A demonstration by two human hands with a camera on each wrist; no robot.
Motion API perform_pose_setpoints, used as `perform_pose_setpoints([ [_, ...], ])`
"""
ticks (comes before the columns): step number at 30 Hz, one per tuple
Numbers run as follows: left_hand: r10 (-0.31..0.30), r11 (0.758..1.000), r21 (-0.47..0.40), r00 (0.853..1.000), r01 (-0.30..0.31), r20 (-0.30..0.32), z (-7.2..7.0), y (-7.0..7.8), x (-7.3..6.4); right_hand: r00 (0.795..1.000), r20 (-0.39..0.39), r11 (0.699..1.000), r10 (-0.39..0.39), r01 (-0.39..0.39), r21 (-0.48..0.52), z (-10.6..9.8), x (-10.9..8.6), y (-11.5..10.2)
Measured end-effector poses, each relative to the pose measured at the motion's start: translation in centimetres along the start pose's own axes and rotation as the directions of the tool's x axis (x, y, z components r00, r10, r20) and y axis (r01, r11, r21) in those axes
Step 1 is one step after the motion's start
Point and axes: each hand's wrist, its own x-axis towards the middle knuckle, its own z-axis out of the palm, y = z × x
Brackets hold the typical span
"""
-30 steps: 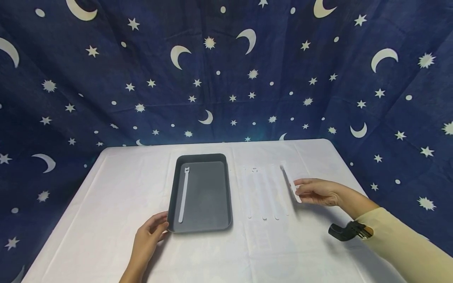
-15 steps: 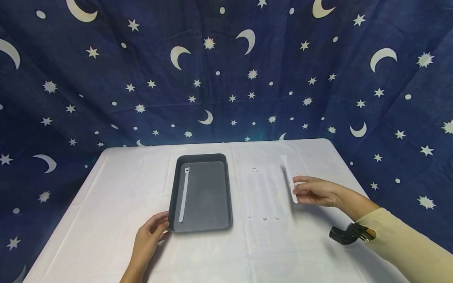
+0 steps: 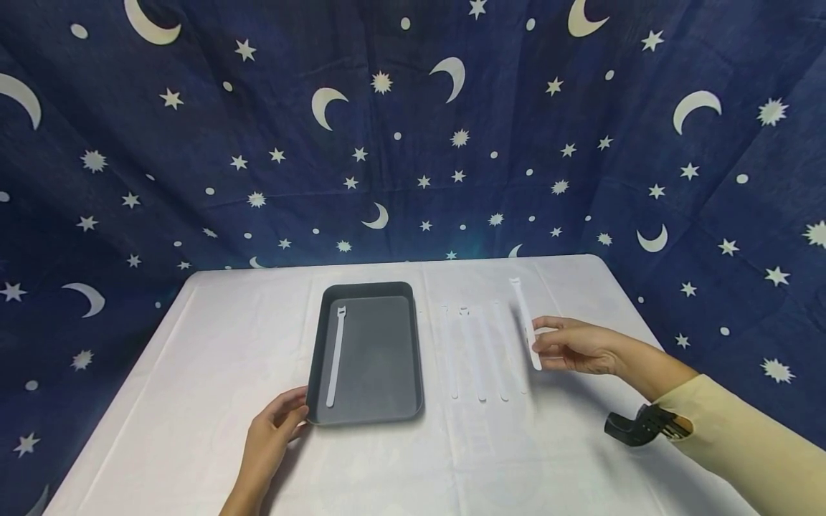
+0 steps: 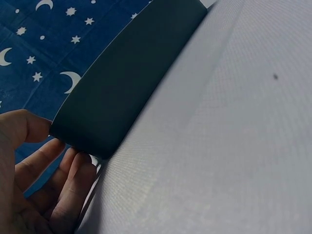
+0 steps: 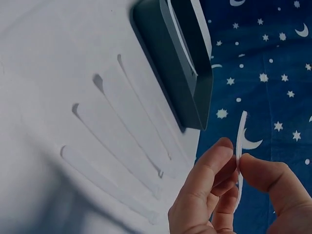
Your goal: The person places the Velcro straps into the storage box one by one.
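My right hand (image 3: 574, 346) pinches a white strap-style cable tie (image 3: 525, 322) between thumb and fingers, above the right part of the table. The tie's slotted head points away from me. In the right wrist view this cable tie (image 5: 241, 131) appears edge-on between thumb and fingertips. My left hand (image 3: 269, 430) holds the near left corner of a dark grey tray (image 3: 387, 414); the left wrist view shows thumb and fingers (image 4: 73, 190) around that corner. One white cable tie (image 3: 335, 358) lies lengthwise along the left side inside the tray.
Several white cable ties (image 3: 473, 355) lie side by side on the white tablecloth (image 3: 193, 373), right of the tray, hard to see against it. A dark blue curtain (image 3: 413, 93) with moons and stars hangs behind the table. A black device (image 3: 635, 426) sits at the right wrist.
My right hand has risen slightly and shifted a little left with the cable tie, whose far end has swung up and away. My left hand and the tray have stayed put.
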Motion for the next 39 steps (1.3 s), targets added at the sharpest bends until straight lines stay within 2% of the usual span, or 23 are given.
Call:
perform_pose_setpoints([
  [4,-0.004,1.0,0.005,1.0,0.004,-0.005,0.0,0.0,0.0,1.0,-0.004,0.999,0.003,-0.003,-0.044,0.9,-0.2,-0.1],
  [14,0.005,1.0,-0.003,1.0,-0.005,0.004,-0.2,-0.1,-0.3,0.998,0.063,0.997,0.002,0.003,-0.082,2.5,-0.6,0.3],
  [24,0.027,0.999,0.033,0.999,-0.026,-0.034,0.2,0.1,-0.4,0.993,0.118,0.994,-0.024,0.037,-0.106,3.4,-0.5,0.7],
  [39,0.017,1.0,0.005,1.0,-0.017,-0.003,0.0,0.0,-0.2,0.991,0.131,0.988,-0.006,0.026,-0.151,5.3,-0.3,0.0],
])
